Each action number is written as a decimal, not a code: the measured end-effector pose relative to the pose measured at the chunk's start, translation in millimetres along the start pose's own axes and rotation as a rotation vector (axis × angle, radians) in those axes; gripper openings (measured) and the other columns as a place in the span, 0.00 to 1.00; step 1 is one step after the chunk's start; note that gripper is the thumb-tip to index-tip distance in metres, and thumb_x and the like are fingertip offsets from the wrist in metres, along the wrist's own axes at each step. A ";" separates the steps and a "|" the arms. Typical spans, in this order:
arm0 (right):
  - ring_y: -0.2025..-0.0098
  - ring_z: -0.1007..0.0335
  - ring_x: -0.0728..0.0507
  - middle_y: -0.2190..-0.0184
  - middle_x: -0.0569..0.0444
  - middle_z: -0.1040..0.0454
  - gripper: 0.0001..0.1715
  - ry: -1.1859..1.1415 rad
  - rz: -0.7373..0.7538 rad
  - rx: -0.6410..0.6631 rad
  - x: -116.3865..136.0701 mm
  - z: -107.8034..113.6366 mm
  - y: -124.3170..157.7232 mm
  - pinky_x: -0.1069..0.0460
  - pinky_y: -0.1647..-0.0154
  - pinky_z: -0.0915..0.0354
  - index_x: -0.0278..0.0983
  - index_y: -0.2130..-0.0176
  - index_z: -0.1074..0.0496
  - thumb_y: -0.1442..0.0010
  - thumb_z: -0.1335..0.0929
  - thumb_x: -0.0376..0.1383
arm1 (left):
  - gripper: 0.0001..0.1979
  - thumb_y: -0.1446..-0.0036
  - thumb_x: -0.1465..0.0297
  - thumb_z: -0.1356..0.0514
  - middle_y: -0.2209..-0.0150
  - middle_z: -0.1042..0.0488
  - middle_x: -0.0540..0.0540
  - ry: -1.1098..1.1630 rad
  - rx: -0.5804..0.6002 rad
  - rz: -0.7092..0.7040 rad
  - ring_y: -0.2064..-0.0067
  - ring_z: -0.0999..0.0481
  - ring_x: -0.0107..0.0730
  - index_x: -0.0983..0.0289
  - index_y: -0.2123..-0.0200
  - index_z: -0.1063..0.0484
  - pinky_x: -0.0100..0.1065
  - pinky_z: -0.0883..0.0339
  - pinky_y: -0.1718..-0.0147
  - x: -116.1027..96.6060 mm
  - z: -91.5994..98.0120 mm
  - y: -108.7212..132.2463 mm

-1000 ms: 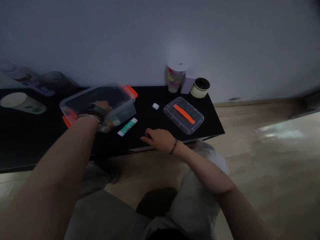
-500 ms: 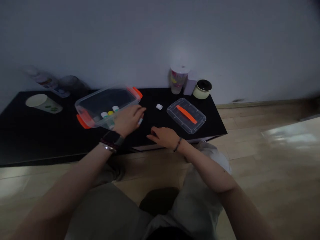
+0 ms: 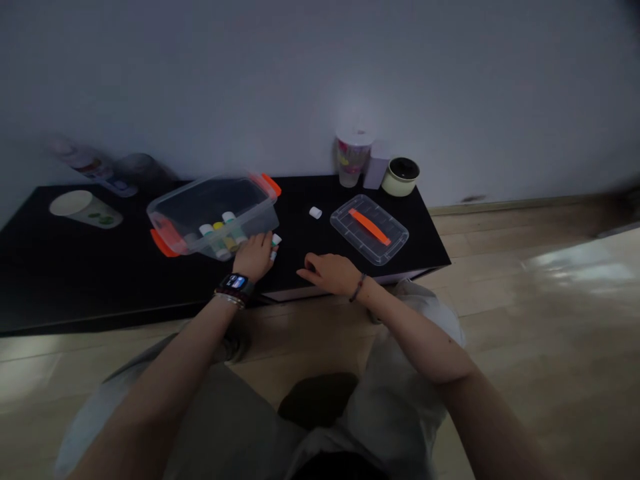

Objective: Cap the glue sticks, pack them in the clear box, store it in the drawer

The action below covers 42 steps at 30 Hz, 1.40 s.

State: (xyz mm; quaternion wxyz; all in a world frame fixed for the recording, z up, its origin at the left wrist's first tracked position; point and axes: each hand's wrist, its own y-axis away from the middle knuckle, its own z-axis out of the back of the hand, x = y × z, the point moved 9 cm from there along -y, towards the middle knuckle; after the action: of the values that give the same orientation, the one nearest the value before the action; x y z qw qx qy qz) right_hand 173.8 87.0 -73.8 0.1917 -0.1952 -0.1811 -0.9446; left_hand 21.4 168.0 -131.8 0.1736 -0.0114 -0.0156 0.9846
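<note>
My left hand [image 3: 253, 257] is curled over a small white-and-green tube [image 3: 276, 241] on the black tabletop, in front of the plastic box; its fingers cover most of the tube. Inside the clear box [image 3: 267, 217] with orange clips lie several small tubes, among them a white-capped one [image 3: 231, 223] and a yellow-capped one [image 3: 223, 235]. My right hand [image 3: 333, 273] is loosely closed at the table's front edge, and nothing shows in it. A small white cap or cylinder [image 3: 315, 213] lies between the box and the clear lid [image 3: 373, 250] with its orange handle.
On the left stand a paper cup [image 3: 85, 208], a bottle [image 3: 93, 163] and a dark round object [image 3: 143, 172]. At the back right are a patterned cup [image 3: 350, 160], a pale small box [image 3: 376, 172] and a cream pot [image 3: 400, 179] with a dark lid. A wall rises behind.
My left hand has drawn back from the box's front side toward the table edge, uncovering more of the tubes inside. My right hand has stayed nearly in place.
</note>
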 end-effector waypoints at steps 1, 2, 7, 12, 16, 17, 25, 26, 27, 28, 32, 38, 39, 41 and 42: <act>0.58 0.24 0.42 0.59 0.50 0.21 0.24 0.002 -0.001 -0.001 -0.3 -0.2 0.1 0.53 0.67 0.42 0.40 0.51 0.31 0.29 0.42 0.53 | 0.24 0.34 0.67 0.54 0.48 0.28 0.73 -0.011 0.003 0.000 0.47 0.29 0.59 0.71 0.39 0.37 0.49 0.36 0.53 -0.7 -1.3 0.0; 0.59 0.24 0.42 0.59 0.50 0.21 0.24 0.004 -0.002 -0.003 -0.6 -0.6 0.2 0.53 0.67 0.42 0.40 0.52 0.31 0.29 0.42 0.53 | 0.24 0.34 0.67 0.54 0.48 0.28 0.73 -0.020 0.003 -0.002 0.47 0.30 0.59 0.71 0.40 0.36 0.49 0.36 0.53 -1.5 -1.9 0.0; 0.59 0.25 0.42 0.60 0.50 0.21 0.24 0.023 -0.001 -0.014 -2.4 -3.4 -0.8 0.53 0.68 0.43 0.40 0.52 0.31 0.29 0.42 0.53 | 0.22 0.35 0.70 0.54 0.51 0.27 0.72 -0.041 0.015 -0.004 0.48 0.30 0.57 0.71 0.41 0.36 0.48 0.36 0.55 -3.7 -2.4 0.1; 0.59 0.25 0.42 0.59 0.50 0.21 0.23 0.017 -0.007 -0.016 -4.8 -2.3 -3.1 0.53 0.67 0.43 0.40 0.52 0.31 0.30 0.42 0.53 | 0.21 0.35 0.68 0.54 0.50 0.27 0.71 0.096 -0.023 0.063 0.48 0.28 0.55 0.70 0.44 0.35 0.48 0.34 0.52 1.5 7.0 5.2; 0.59 0.25 0.43 0.60 0.51 0.22 0.23 -0.002 -0.023 -0.048 -9.2 6.1 -9.3 0.53 0.66 0.43 0.40 0.53 0.31 0.30 0.41 0.53 | 0.22 0.34 0.62 0.53 0.48 0.27 0.67 0.333 -0.060 0.079 0.47 0.26 0.51 0.67 0.43 0.36 0.46 0.32 0.50 8.9 21.6 18.8; 0.60 0.25 0.44 0.60 0.51 0.22 0.23 -0.010 -0.028 -0.061 -11.1 8.6 -12.2 0.54 0.66 0.42 0.40 0.53 0.30 0.30 0.41 0.53 | 0.23 0.35 0.60 0.52 0.48 0.26 0.66 0.383 -0.062 0.068 0.47 0.26 0.51 0.66 0.42 0.36 0.46 0.32 0.49 10.3 25.2 22.8; 0.54 0.28 0.41 0.54 0.45 0.25 0.17 0.038 -0.125 -0.296 -46.5 33.2 -56.3 0.51 0.58 0.36 0.35 0.48 0.30 0.31 0.37 0.43 | 0.29 0.37 0.52 0.51 0.50 0.23 0.62 0.637 0.012 0.155 0.52 0.22 0.48 0.63 0.40 0.35 0.44 0.31 0.51 23.7 21.9 43.9; 0.51 0.30 0.40 0.51 0.43 0.27 0.19 0.073 -0.137 -0.336 -51.5 36.3 -62.3 0.50 0.55 0.36 0.34 0.46 0.31 0.31 0.37 0.41 | 0.29 0.37 0.53 0.51 0.50 0.23 0.62 0.653 0.028 0.162 0.52 0.22 0.49 0.64 0.39 0.35 0.44 0.31 0.51 22.7 20.2 44.8; 0.49 0.32 0.38 0.48 0.41 0.29 0.21 0.113 -0.144 -0.369 -55.8 38.4 -68.0 0.48 0.53 0.35 0.34 0.42 0.33 0.32 0.37 0.39 | 0.29 0.37 0.53 0.51 0.51 0.22 0.62 0.661 0.046 0.167 0.52 0.22 0.49 0.64 0.39 0.35 0.44 0.30 0.51 21.5 18.9 45.5; 0.46 0.34 0.37 0.45 0.40 0.31 0.24 0.155 -0.144 -0.390 -59.2 38.9 -73.7 0.47 0.51 0.35 0.34 0.39 0.35 0.32 0.37 0.38 | 0.29 0.36 0.53 0.51 0.51 0.22 0.63 0.663 0.065 0.172 0.51 0.22 0.49 0.64 0.39 0.35 0.44 0.30 0.51 20.5 18.0 46.1; 0.39 0.42 0.33 0.37 0.40 0.39 0.33 0.289 -0.101 -0.392 -68.8 27.6 -95.0 0.41 0.44 0.39 0.40 0.31 0.43 0.33 0.37 0.35 | 0.29 0.36 0.53 0.50 0.50 0.22 0.65 0.643 0.110 0.185 0.49 0.22 0.52 0.66 0.39 0.35 0.45 0.31 0.50 23.6 16.7 46.0; 0.35 0.47 0.33 0.35 0.42 0.39 0.30 0.355 -0.108 -0.351 -83.4 8.4 -119.2 0.39 0.38 0.47 0.41 0.33 0.39 0.32 0.38 0.36 | 0.28 0.37 0.54 0.50 0.51 0.22 0.65 0.642 0.131 0.219 0.50 0.22 0.51 0.66 0.41 0.33 0.45 0.31 0.51 35.0 10.9 43.0; 0.37 0.45 0.33 0.37 0.41 0.36 0.29 0.352 -0.119 -0.343 -85.0 7.4 -122.6 0.39 0.39 0.46 0.40 0.34 0.38 0.32 0.38 0.36 | 0.28 0.36 0.54 0.50 0.51 0.22 0.65 0.639 0.131 0.214 0.50 0.22 0.50 0.66 0.42 0.33 0.44 0.31 0.51 34.5 11.3 42.8; 0.42 0.41 0.33 0.43 0.40 0.32 0.26 0.345 -0.142 -0.341 -86.0 7.9 -128.1 0.41 0.43 0.43 0.39 0.36 0.36 0.31 0.39 0.37 | 0.27 0.36 0.55 0.50 0.52 0.22 0.65 0.625 0.138 0.198 0.51 0.22 0.50 0.66 0.42 0.32 0.44 0.31 0.52 32.1 12.8 43.0; 0.44 0.39 0.33 0.46 0.40 0.30 0.25 0.343 -0.152 -0.348 -85.2 8.8 -130.0 0.41 0.45 0.42 0.40 0.37 0.35 0.31 0.39 0.37 | 0.27 0.36 0.55 0.50 0.52 0.22 0.64 0.615 0.143 0.192 0.51 0.22 0.50 0.66 0.43 0.32 0.43 0.31 0.52 30.9 13.6 43.4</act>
State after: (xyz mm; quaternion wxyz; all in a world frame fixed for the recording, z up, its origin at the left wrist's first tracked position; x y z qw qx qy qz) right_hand 192.6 227.4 -138.4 0.1116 -0.0480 0.0051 -0.9926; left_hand -22.8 137.5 -120.3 0.0768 -0.2972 0.1076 0.9456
